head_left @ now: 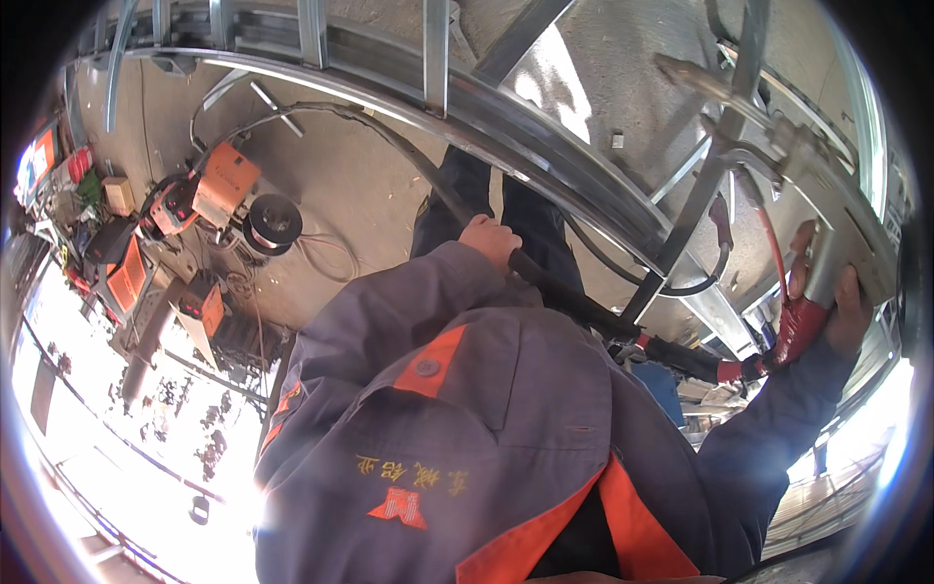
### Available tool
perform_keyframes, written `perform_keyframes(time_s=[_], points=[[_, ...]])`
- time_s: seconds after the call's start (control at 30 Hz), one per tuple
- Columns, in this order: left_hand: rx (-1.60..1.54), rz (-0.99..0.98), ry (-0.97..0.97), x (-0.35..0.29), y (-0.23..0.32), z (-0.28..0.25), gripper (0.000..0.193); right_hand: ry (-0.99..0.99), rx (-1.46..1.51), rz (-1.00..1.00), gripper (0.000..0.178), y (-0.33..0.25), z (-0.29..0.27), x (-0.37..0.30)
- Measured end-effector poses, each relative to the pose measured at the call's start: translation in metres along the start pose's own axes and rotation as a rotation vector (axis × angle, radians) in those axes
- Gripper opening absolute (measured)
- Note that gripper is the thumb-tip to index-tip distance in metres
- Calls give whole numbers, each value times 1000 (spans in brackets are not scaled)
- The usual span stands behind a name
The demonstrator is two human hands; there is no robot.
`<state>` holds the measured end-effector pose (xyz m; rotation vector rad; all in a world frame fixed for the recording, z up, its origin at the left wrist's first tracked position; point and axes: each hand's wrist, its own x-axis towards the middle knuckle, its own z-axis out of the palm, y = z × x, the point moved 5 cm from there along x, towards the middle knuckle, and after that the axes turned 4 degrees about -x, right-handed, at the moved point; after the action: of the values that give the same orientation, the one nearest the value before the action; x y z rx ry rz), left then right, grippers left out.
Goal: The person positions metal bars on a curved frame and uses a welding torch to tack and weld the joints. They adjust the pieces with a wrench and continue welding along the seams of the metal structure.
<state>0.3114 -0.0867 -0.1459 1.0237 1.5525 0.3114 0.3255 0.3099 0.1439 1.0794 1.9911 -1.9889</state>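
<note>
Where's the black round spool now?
In the head view's left half, the black round spool sits just below and right of an orange box-shaped machine.

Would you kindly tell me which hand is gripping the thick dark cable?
The left hand, wrapped around the dark cable; the right hand holds the red-handled tool instead.

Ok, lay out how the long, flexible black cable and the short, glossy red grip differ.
The long, flexible black cable curves across the view, while the short, glossy red grip sits at the right. The cable is dark, the grip bright. The left hand holds the cable; the right hand is around the grip's upper end. Both are held.
</note>
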Motion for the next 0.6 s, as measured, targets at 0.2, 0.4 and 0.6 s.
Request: perform_keyframes(time_s=[0.2, 0.4, 0.6], points=[[93, 86, 103, 6, -15, -2, 38, 356, 212, 74, 63, 42, -67, -91], [97, -22, -28, 3, -17, -16, 52, 727, 428, 119, 48, 104, -77, -155], [-297, -153, -44, -36, 14, -61, 37, 977, 546, 251, 40, 177, -60, -179]])
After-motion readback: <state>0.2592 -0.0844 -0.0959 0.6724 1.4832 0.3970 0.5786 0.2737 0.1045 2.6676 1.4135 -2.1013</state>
